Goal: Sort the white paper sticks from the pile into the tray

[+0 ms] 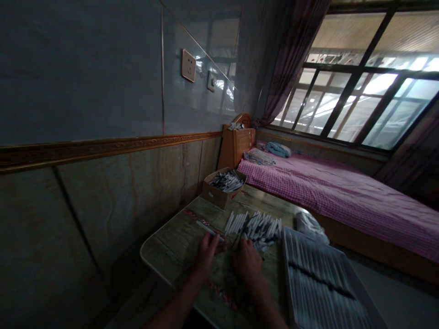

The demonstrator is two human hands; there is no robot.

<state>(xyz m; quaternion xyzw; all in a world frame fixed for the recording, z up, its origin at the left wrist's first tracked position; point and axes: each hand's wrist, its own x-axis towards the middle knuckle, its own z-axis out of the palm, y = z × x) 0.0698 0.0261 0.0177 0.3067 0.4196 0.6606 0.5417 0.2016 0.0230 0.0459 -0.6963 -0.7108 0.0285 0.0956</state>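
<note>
My left hand [207,249] is closed on a thin white stick [206,227], which points up and to the left over the table [171,242]. My right hand [247,256] is closed at the near edge of a pile of white sticks with dark parts [264,225]; its fingertips touch something small and pale there that I cannot make out. A short row of white sticks [236,222] lies just left of the pile, beyond both hands.
An open cardboard box [217,195] full of dark and white pieces stands at the table's far left corner. To the right are a tray [287,269] with rows of pale sticks and a clear plastic bag [310,227]. A bed [308,183] lies behind.
</note>
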